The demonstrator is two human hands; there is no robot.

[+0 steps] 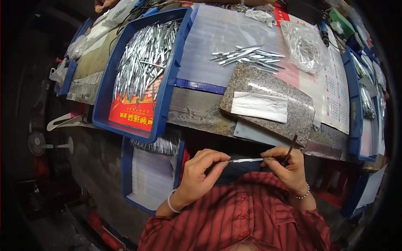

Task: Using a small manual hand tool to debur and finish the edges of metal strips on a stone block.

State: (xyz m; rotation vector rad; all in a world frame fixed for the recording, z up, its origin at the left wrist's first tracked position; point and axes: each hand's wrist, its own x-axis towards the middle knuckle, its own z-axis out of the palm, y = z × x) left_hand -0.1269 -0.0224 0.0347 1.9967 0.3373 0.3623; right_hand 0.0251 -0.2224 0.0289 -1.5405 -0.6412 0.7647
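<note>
Between my two hands, in front of my body, a slim shiny metal piece [246,160] is stretched level. Thumb and forefinger of my left hand [200,170] pinch one end. The fingertips of my right hand [289,168] pinch the other end. A thin dark stick [292,146], perhaps a brush or pen, is tucked in the right hand and points upward. Beyond the hands, a folded white cloth or paper [259,107] lies on a speckled stone slab [272,88] at the bench edge. Behind the slab lies a loose pile of similar pointed metal pieces [249,56].
A blue tray [162,109] full of metal pieces overhangs the bench at left. Below it stands another blue tray [127,167], partly filled. Clear plastic bag [305,48] lies at the back right. More blue trays [355,121] line the right side. A small fan [37,143] stands far left.
</note>
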